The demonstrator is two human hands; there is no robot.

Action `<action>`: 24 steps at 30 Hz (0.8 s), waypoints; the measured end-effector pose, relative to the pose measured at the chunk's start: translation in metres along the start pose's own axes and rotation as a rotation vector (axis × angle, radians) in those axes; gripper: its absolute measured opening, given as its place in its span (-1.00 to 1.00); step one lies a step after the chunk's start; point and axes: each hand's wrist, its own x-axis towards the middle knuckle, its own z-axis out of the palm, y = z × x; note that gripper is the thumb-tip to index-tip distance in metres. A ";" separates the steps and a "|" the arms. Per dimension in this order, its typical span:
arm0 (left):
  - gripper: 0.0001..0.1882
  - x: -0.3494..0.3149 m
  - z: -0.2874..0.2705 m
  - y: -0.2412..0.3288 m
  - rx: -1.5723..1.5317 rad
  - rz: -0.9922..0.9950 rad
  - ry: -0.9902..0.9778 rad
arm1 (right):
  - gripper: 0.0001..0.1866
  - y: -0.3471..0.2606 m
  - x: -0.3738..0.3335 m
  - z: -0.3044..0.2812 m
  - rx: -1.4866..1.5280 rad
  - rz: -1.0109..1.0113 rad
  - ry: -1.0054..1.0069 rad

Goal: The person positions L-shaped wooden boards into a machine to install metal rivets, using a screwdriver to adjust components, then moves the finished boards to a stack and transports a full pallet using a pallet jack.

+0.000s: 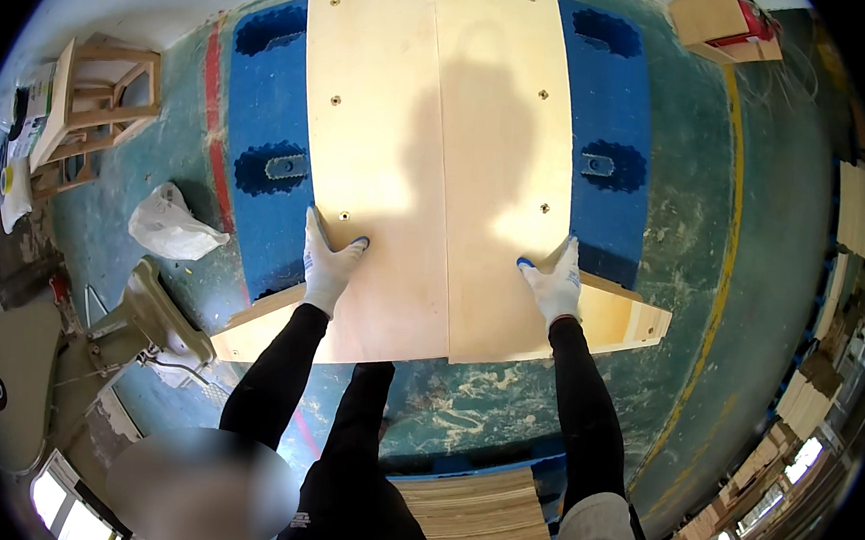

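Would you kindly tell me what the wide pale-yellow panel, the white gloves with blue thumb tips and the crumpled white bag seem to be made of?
The panel looks like smooth wood, perhaps plywood, from its pale wood tone. The gloves seem matte fabric, fitting closely. The bag is probably thin, glossy plastic, given its sharp creases.

We see smooth, faintly glossy pale wood on the panel [380, 166], matt cloth gloves [330, 271], a blue plastic pallet [621, 88] and a thin, crinkled plastic bag [175, 224].
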 end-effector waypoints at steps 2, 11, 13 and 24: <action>0.15 0.008 0.003 0.000 -0.007 -0.013 -0.004 | 0.21 -0.003 0.005 -0.013 -0.003 0.005 -0.041; -0.08 -0.050 -0.039 0.018 0.446 0.184 0.004 | -0.12 0.037 -0.119 -0.069 0.232 -0.102 0.030; -0.15 -0.105 -0.059 0.039 0.346 0.201 -0.185 | -0.24 0.075 -0.195 -0.087 0.441 0.012 0.188; -0.58 -0.267 0.047 0.162 0.509 0.198 -1.004 | -0.47 0.336 -0.520 -0.252 0.712 0.792 0.764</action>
